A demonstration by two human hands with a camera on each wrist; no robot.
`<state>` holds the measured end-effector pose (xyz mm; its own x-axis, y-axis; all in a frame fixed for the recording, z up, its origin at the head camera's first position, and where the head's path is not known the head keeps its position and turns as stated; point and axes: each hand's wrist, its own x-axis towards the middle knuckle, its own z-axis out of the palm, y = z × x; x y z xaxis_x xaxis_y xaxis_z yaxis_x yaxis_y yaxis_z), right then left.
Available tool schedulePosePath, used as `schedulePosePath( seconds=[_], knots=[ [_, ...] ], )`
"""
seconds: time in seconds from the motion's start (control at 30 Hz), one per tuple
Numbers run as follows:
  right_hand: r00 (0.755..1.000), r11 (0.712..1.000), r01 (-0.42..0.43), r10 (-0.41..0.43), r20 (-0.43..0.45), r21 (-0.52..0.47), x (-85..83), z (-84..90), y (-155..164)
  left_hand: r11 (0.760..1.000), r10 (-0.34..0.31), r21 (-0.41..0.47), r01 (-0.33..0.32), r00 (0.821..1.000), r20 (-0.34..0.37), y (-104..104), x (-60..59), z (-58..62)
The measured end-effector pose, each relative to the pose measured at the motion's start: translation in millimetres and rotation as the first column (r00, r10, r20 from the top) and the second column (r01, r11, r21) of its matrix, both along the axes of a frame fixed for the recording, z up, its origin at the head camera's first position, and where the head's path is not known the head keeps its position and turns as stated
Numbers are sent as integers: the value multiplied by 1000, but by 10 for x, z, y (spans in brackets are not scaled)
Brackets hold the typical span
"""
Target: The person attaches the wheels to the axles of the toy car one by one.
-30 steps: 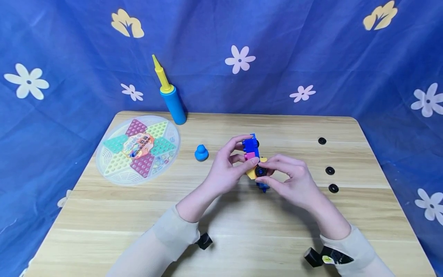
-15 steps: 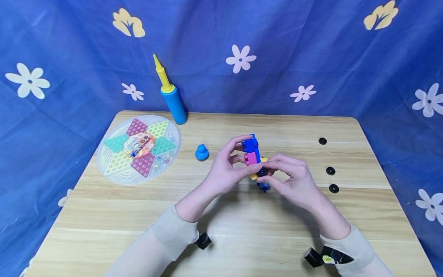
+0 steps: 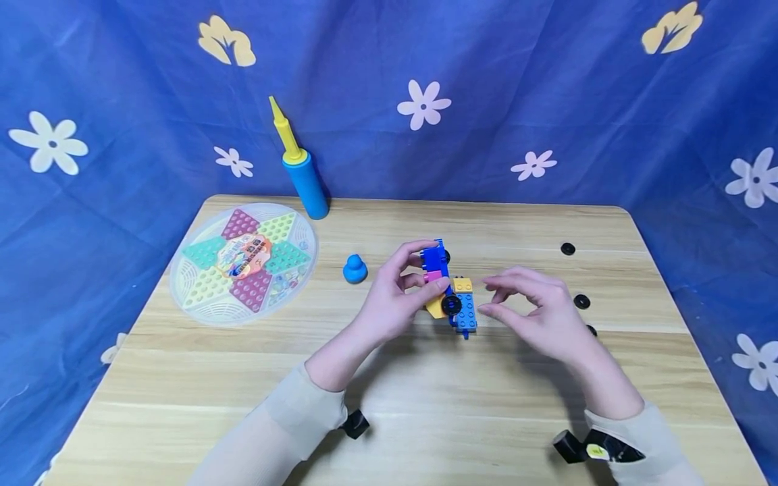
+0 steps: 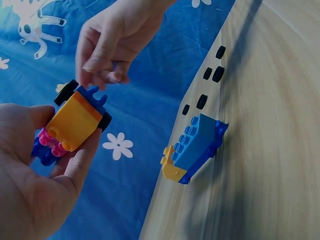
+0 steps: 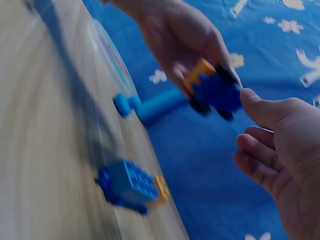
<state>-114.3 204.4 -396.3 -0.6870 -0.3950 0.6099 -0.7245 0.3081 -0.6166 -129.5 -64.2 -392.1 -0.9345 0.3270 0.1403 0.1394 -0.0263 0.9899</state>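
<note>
While left hand (image 3: 389, 304) grips car (image 3: 439, 270) — wheels (image 3: 582, 301) nearby.

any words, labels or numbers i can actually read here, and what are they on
No text reads clearly in any view.
Round game board: a printed label at its centre, too small and blurred to read.
Tag by the right wrist: yellow mark, unreadable.
Block car in the left hand: no print visible.

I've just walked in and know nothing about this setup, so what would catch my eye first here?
Mid-table, the left hand grips a small toy car of blue, pink and yellow bricks with black wheels, while the right hand hovers open beside it. Below lies a blue and yellow brick piece. At the left sits a round Chinese checkers board, with a blue and yellow hand pump behind it.
</note>
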Motion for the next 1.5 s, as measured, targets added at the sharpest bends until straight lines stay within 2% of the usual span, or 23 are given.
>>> schedulePosePath(
  seconds=[0.17, 0.3, 0.43, 0.5, 0.6, 0.87, 1.0, 1.1, 1.33, 1.5],
  knots=[
    [992, 994, 109, -110, 63, 29, -131, -45, 350, 1000, 3, -20, -3, 1000, -8, -38, 5, 5],
    [969, 979, 204, -204, 141, 17, -298, -107, 661, 999, 2, -46, -3, 1000, -7, -61, 10, 3],
    [917, 948, 314, -318, 243, 57, -471, -204, 934, 998, -5, -58, 5, 1000, 1, -77, 18, -7],
    [884, 927, 359, -376, 277, 111, -555, -263, 1048, 998, -9, -55, 9, 1000, 5, -84, 19, -16],
    [848, 904, 391, -428, 314, 176, -666, -363, 1191, 999, -14, -49, 15, 1000, 9, -99, 19, -30],
    [746, 803, 464, -582, 324, 374, -895, -643, 1437, 999, -6, -40, 8, 999, 46, -136, 40, -35],
    [706, 773, 484, -622, 338, 411, -1004, -748, 1495, 999, -12, -29, 14, 998, 64, -144, 43, -31],
    [702, 758, 471, -632, 327, 451, -1072, -817, 1531, 1000, -18, -19, 19, 997, 75, -150, 42, -32],
    [726, 749, 457, -626, 284, 481, -1137, -914, 1544, 999, -22, -23, 23, 997, 80, -161, 40, -17],
    [710, 748, 484, -639, 297, 454, -1086, -866, 1475, 999, -18, -41, 21, 998, 68, -163, 42, -11]
  ],
)
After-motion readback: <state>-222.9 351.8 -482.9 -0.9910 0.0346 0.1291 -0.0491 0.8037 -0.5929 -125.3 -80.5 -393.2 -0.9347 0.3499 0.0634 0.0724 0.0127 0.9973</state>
